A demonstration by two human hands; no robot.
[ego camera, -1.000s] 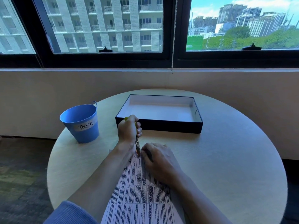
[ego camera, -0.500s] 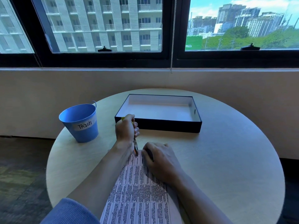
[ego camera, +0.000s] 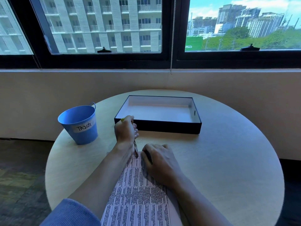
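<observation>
Cut starting: left hand (ego camera: pixel 126 131) grips the cutter (ego camera: pixel 135 150) at the sheet's (ego camera: pixel 138 193) 12 o'clock edge, right hand (ego camera: pixel 160 162) presses it down, grasping nothing; next, a straight pull toward 6 o'clock

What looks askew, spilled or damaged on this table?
Nothing stands out. The Trash bucket and black box stand upright; the printed sheet lies flat under the right hand; the left hand grips a yellow-handled blade.

A shallow black cardboard box with white inside (ego camera: pixel 157 127) blocks the far middle of the round pale wooden table (ego camera: pixel 228 160); right of the box the top lies bare. Left of the box, across a narrow gap, stands a blue metal "Trash" bucket (ego camera: pixel 84 137). Before the box's left corner the left hand (ego camera: pixel 125 132), gripping a slim tool (ego camera: pixel 135 150), and the right hand (ego camera: pixel 160 160) bar the way.
</observation>
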